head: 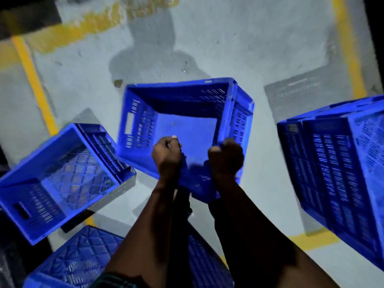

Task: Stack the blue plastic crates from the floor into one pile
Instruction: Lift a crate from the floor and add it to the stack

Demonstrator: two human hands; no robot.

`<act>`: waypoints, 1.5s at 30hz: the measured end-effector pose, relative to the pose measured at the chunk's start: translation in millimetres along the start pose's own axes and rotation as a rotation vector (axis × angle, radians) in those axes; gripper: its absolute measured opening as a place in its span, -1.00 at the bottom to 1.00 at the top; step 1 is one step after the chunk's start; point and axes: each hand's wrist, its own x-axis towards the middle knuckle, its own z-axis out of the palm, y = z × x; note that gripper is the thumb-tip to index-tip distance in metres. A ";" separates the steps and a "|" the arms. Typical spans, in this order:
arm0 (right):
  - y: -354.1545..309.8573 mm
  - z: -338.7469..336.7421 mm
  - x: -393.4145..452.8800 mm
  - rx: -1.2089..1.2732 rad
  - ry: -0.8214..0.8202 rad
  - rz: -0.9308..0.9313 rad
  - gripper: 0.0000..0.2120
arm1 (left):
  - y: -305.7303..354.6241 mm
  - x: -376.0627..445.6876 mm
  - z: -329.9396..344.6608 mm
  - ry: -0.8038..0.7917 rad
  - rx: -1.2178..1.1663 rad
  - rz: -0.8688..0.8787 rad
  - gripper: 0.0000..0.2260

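Observation:
A blue slotted plastic crate (182, 113) hangs tilted in the middle of the view, its open top facing me. My left hand (167, 154) and my right hand (226, 156) both grip its near rim, close together. A second blue crate (56, 179) lies tilted at the left, open side up. A pile of blue crates (340, 167) stands at the right edge. Below my forearms lies another blue crate (83, 260), its diamond-patterned base showing.
The floor is pale grey concrete (239, 38) with yellow painted lines (35, 86) at the left, right and near side. My shadow falls across the floor ahead. Dark objects sit at the far left edge.

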 end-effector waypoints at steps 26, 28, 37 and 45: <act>-20.4 -413.1 -297.4 0.650 0.492 0.011 -0.64 | 179.3 -275.8 -158.8 -0.537 0.077 0.401 -0.83; -9.5 -429.1 -308.0 0.747 0.516 -0.006 -0.65 | 180.1 -285.9 -160.8 -0.531 0.069 0.433 -0.83; 58.8 -514.3 -359.0 0.873 0.605 -0.088 -0.59 | 183.5 -370.3 -124.5 -0.520 0.075 0.395 -0.79; 112.1 -589.9 -388.7 0.970 0.721 -0.141 -0.60 | 219.9 -446.2 -67.9 -0.543 0.197 0.539 -0.43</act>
